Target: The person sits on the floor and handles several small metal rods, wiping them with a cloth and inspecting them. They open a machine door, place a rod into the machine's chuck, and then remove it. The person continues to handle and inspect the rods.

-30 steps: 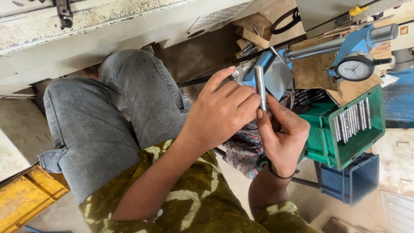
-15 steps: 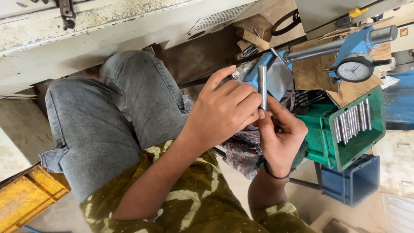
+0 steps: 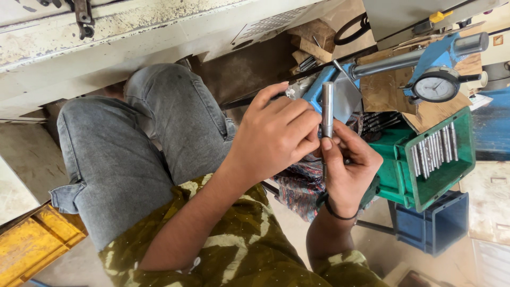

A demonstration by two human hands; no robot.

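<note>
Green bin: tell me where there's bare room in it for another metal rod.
The green bin is bare along its near floor, below the row of rods lined up at its far wall. Crowded: the space left of it, where both hands hold a metal rod before the dial gauge.

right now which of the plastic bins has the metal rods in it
The green bin, right of the hands, holds a row of metal rods. The blue bin below it shows none, and the yellow bin sits far left.
</note>
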